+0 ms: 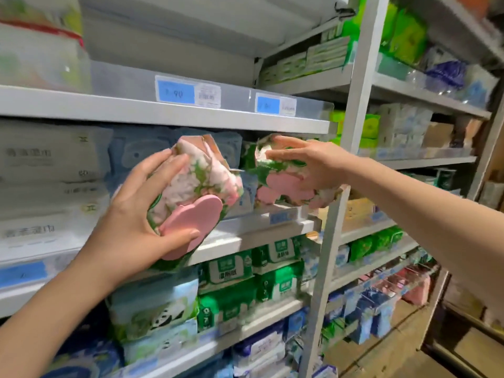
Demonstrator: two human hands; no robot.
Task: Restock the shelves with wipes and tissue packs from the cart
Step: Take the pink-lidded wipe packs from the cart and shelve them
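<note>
Under the grey shelf board (81, 108), a pink-lidded floral wipes pack (195, 178) is gripped by the left hand (128, 216), with the fingers curled over it and the thumb pressed on its front. Rightward under the board, a second floral pack (275, 186) is clasped by the right hand (311, 165), its fingers spread. "90" is legible on the board's blue price label (176, 91).

Left wipes pack (191, 175): pink, white, green floral; pink lid (191, 222). Right wipes pack (278, 186): same. Price tags (176, 92): blue.
</note>
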